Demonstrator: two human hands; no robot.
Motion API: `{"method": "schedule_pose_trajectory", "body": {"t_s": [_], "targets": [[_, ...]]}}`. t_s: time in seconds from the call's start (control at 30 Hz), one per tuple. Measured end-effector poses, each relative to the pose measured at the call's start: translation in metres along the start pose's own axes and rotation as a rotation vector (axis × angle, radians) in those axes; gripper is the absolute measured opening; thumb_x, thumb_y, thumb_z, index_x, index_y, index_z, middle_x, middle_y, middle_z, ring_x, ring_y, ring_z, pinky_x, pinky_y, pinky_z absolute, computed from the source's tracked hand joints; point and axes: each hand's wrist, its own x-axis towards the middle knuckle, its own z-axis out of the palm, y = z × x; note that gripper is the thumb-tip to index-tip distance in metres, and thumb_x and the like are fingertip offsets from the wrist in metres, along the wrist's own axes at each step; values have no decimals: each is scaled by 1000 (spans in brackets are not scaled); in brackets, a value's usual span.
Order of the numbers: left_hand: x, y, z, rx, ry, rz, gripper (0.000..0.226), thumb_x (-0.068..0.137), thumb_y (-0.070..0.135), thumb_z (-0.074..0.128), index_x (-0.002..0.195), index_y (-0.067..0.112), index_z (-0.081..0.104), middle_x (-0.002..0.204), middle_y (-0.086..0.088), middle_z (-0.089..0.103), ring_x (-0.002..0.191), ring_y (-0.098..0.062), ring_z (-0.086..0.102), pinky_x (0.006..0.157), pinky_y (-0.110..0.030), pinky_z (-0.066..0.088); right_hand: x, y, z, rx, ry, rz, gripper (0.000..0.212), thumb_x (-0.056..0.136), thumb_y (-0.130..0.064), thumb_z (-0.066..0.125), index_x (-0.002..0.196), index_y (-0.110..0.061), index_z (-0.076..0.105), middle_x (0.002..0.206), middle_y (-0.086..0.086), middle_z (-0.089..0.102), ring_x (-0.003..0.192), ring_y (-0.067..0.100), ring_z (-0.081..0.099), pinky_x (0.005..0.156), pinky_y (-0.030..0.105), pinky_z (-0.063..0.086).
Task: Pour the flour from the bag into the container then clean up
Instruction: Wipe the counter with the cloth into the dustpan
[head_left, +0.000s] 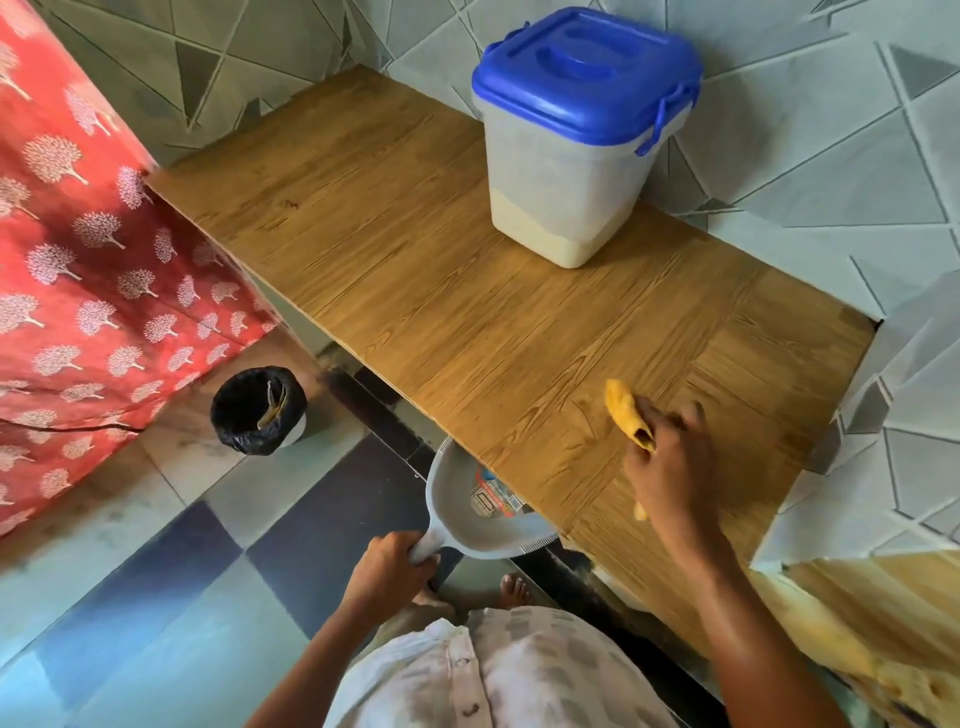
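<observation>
Wiping: right hand (670, 462) gripped cloth (626, 413) on counter (415, 291), lower right; dustpan (483, 514), held by left hand (392, 569), sat just lower-left at edge.

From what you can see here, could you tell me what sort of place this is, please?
Probably a home kitchen or pantry corner: tiled walls, a wooden counter with a lidded container holding flour, and a lined bin on the tiled floor.

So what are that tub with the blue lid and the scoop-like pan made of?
Tub: seemingly plastic, with cloudy see-through walls that show the flour level, and a glossy blue lid. Dustpan: probably plastic too, smooth matte grey, moulded in one piece.
</observation>
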Motion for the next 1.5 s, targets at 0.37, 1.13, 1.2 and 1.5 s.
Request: {"method": "schedule_pose_trajectory", "body": {"t_s": [0.37,1.13,1.2,1.5], "targets": [[-6,2,-12,11,19,-11,42,85,28,67,51,29,42,52,9,48,50,-9,44,54,-28,33,-15,-79,107,55,-407,-290,55,84,-18,62,138,-15,59,125,13,56,105,27,60,90,37,53],[55,-165,-130,-206,212,-225,41,84,26,72,54,32,44,51,13,50,51,-10,49,54,-30,43,24,-300,199,799,-437,18,8,87,-21,60,89,-16,65,82,-6,68,70,-2,65,61,13,50],[69,-187,-149,-240,225,-212,41,86,26,73,56,33,45,51,13,50,49,-8,49,49,-21,36,30,-325,213,831,-377,51,6,89,-13,63,84,-15,65,78,-6,67,67,-1,64,62,14,51],[117,-312,-229,-400,282,-268,37,77,55,61,75,18,64,61,1,65,57,-20,61,57,-44,54,54,-459,281,924,-267,230,17,88,4,64,87,-12,70,83,-3,71,71,2,67,68,25,52]]}}
